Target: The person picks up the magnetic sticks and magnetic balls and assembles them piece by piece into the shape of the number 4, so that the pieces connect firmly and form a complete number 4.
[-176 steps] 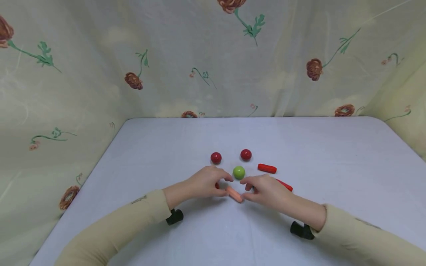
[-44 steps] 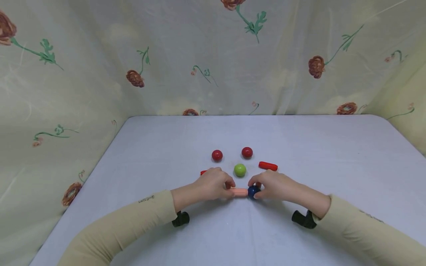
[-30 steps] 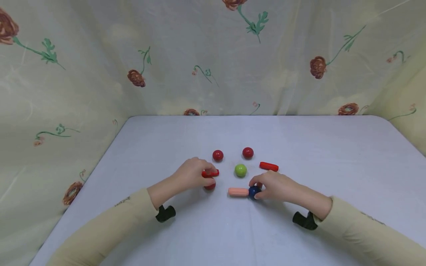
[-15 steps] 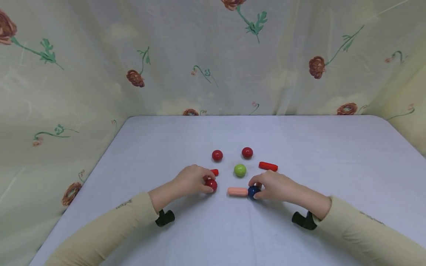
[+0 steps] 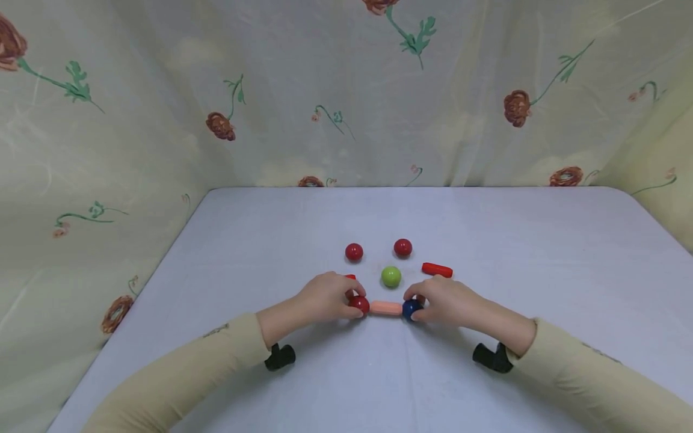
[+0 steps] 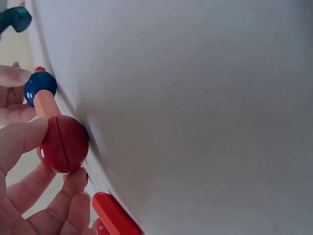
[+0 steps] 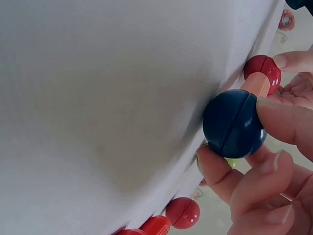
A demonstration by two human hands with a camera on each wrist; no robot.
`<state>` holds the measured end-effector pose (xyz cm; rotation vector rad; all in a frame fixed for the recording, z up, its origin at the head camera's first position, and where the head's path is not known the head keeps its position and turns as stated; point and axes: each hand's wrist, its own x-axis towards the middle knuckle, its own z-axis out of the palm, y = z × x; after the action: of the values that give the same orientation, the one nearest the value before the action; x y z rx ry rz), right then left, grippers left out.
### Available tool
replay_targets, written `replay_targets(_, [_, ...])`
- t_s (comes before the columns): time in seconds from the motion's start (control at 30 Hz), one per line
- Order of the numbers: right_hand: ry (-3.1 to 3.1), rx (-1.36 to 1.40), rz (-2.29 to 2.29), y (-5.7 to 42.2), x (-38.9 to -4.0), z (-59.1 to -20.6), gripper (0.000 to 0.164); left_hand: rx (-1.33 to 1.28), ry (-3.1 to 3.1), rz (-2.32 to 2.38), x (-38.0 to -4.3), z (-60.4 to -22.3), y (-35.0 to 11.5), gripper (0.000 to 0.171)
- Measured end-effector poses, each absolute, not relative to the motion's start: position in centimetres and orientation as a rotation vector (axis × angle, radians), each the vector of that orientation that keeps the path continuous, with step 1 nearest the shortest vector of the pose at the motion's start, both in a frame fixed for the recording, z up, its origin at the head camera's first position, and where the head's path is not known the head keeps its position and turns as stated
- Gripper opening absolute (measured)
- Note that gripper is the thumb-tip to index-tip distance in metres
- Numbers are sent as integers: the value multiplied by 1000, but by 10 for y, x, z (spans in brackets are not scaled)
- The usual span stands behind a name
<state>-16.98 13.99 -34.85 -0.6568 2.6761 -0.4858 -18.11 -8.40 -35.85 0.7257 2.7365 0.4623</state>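
Note:
My left hand [image 5: 327, 297] pinches a glossy red ball [image 5: 360, 306] between thumb and fingers. The ball meets the left end of a short pink rod [image 5: 386, 308] lying level just above or on the table. A dark blue ball [image 7: 231, 123] sits at the rod's other end, gripped by the thumb and fingers of my right hand [image 5: 450, 302]. In the left wrist view the red ball [image 6: 63, 144], rod [image 6: 47, 104] and blue ball [image 6: 41, 87] form one line. Whether the rod is seated inside the balls cannot be seen.
Beyond the hands lie a green ball [image 5: 391, 276] and two red balls [image 5: 354, 252]. A red rod [image 5: 437, 270] rests to the right; another red rod [image 5: 351, 277] is mostly hidden behind my left hand. A white-covered table [image 5: 520, 234] ends at a flowered curtain [image 5: 271, 90].
The pink rod has turned level, and my right hand has brought the blue ball to it. My left hand let go of the rod, took the red ball and moved it right to the rod's end.

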Motion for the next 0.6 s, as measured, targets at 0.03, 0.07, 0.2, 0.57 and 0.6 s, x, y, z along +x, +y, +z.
replay_targets(0.03, [2674,-657,-487,140,-170,-349,29,717,2732,463,-181,-358,-83,27])
replay_targets(0.07, [2673,-657,-488,140,-170,-349,29,711,2730,462,-181,-358,-83,27])
replay_targets(0.2, [2671,-661,-491,140,-170,-348,29,699,2732,447,-181,-358,-81,27])
replay_targets(0.57, [2671,-676,-506,140,-171,-348,30,852,2615,475,-185,-357,-88,32])
replay_targets(0.6, [2671,-678,-511,139,-171,-348,30,873,2595,470,-185,-356,-90,32])
